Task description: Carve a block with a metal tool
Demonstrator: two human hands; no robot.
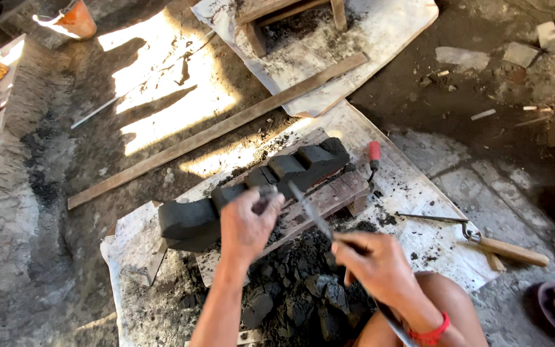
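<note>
Head view shows the left hand (246, 226) pinched shut on a small lump at the near edge of the dark clay moulding (258, 189), which lies on a wooden pallet (335, 196) in the middle of the scene, while the right hand (377, 265) is closed around a slim metal blade (309, 209) angled up toward it. Judging by its bulk and dull surface, the moulding looks heavy, soft and easily dented, best supported from underneath at both ends. Loose clay lumps (303, 299) lie nearer.
</note>
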